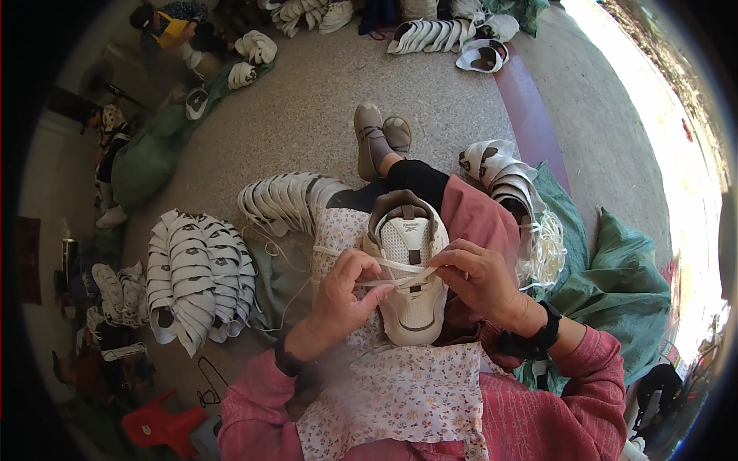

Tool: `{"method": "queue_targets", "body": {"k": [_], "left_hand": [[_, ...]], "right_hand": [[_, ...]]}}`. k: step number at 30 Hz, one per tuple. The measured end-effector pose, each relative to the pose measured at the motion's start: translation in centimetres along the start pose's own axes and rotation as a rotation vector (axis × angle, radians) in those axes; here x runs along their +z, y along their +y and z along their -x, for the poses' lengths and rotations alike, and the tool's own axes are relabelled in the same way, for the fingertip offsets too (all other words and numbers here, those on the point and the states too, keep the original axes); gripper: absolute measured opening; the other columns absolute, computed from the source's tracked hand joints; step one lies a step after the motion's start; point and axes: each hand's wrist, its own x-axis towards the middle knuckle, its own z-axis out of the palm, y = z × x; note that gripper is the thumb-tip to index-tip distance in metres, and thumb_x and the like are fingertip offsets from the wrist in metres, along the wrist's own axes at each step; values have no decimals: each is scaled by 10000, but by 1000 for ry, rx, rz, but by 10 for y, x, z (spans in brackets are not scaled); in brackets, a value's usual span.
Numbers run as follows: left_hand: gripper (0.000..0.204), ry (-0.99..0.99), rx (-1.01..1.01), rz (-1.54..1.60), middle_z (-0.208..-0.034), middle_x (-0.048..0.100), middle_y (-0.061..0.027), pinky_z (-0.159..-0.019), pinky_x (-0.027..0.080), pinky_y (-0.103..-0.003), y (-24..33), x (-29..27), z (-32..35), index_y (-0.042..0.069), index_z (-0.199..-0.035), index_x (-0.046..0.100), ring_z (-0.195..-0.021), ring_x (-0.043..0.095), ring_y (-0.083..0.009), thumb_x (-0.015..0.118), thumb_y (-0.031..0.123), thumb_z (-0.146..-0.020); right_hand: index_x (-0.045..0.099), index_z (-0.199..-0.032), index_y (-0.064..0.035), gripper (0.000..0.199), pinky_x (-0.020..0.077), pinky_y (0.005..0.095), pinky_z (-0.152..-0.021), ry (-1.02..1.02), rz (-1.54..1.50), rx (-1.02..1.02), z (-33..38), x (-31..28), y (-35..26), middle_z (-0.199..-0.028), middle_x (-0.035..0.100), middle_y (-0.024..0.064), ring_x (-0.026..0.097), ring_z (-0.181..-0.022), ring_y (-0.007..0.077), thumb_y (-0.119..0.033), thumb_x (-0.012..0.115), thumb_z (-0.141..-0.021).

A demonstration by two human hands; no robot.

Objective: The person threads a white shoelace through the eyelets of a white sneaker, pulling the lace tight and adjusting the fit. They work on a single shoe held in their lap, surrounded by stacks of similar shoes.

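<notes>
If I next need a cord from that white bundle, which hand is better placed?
Probably your right hand: the white bundle is on its side, while your left hand is across the shoe upper. The right seems to pinch a lace, though.

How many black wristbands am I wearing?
2: the left wristband behind your left hand, the right wristband behind your right hand. Any under the pink sleeves would be hidden.

from a head-worn perch, one wide fisheye camera looks down and forward, shoe (413,311) close below, floor (300,115) spreading out beyond
</notes>
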Motion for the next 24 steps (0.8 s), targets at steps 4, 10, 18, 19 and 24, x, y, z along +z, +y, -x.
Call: {"method": "queue_targets", "body": {"k": [4, 10, 18, 19, 24], "left_hand": [[258, -107, -178, 22, -847, 605, -105, -660, 500, -343, -2, -4, 4, 33, -939, 574, -742, 621, -247, 724, 238, -892], [331, -191, -115, -95, -732, 606, -93, -620, 480, -339, -13, -10, 1, -12, -847, 595, -632, 577, -202, 642, 293, -967], [318, -277, -349, 219, -635, 493, 12, -555, 383, -258, -18, -25, -7, 13, -778, 605, -613, 438, -65, 700, 275, -932], [307, -262, -313, 263, -613, 478, 4, -539, 374, -261, -25, -27, -7, 16, -769, 616, -600, 430, -62, 712, 266, -920], [265, -231, -216, 144, -664, 506, -22, -591, 393, -284, -35, -42, -5, 33, -750, 646, -658, 485, -111, 726, 239, -896]], "right_hand": [[679, -976, -22, 115, 504, 362, -768, -58, -191, 5, -1, -2, 6, -1050, 569, 121, 626, -888, 271, -79, 685, -876], [633, -898, -22, 136, 462, 379, -823, -141, 161, -5, -18, -15, -12, -1095, 539, 114, 557, -972, 292, -148, 679, -881], [586, -955, -86, 143, 390, 410, -947, -31, 414, -378, -42, -5, 6, -985, 542, 81, 526, -1047, 283, -164, 654, -856], [587, -952, -90, 126, 391, 412, -948, -51, 400, -382, -43, -4, 10, -965, 541, 79, 525, -1047, 286, -166, 641, -868], [587, -929, -84, 80, 392, 414, -943, -96, 298, -355, -44, 0, 20, -930, 539, 83, 517, -1009, 293, -161, 591, -910]]}}
